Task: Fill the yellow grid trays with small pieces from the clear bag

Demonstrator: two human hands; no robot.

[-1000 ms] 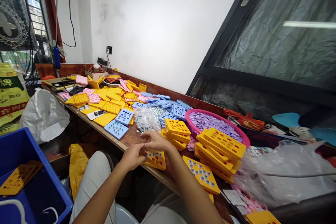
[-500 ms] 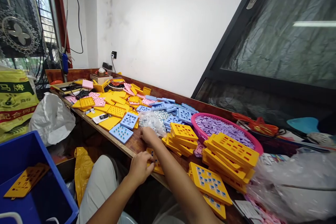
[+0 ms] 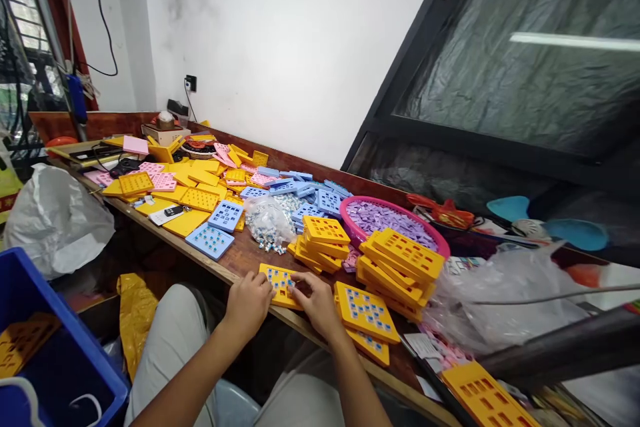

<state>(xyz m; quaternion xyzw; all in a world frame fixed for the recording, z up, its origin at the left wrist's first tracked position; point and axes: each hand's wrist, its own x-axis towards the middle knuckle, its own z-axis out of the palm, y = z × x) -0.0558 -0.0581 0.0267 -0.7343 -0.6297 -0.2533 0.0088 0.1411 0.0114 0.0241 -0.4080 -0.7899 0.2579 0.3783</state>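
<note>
A yellow board point(image 3: 278, 275) with small blue-and-white pieces in some slots lies at the table's front edge, between my hands. My left hand point(image 3: 249, 303) touches its left side, fingers together near a slot; what they hold, if anything, is too small to name. Over the right side is my right hand point(image 3: 315, 299), its thumb and forefinger pinched at the board, perhaps round a small piece I cannot make out. Behind the board, small blue-and-white pieces point(image 3: 271, 244) spill from a clear plastic bag point(image 3: 265, 217). Filled yellow boards point(image 3: 367, 311) lie right of my right hand.
Stacked yellow boards point(image 3: 400, 255) stand before a pink basket point(image 3: 443, 240) of purple pieces. Blue boards point(image 3: 210, 241) and yellow boards point(image 3: 199, 199) cover the left and back. A blue bin point(image 3: 75, 333) is at lower left, a clear plastic bag point(image 3: 500, 293) at right.
My right hand has come back from the bag of small pieces to the yellow board. The view has swung right, and the board between my hands shows more fully.
</note>
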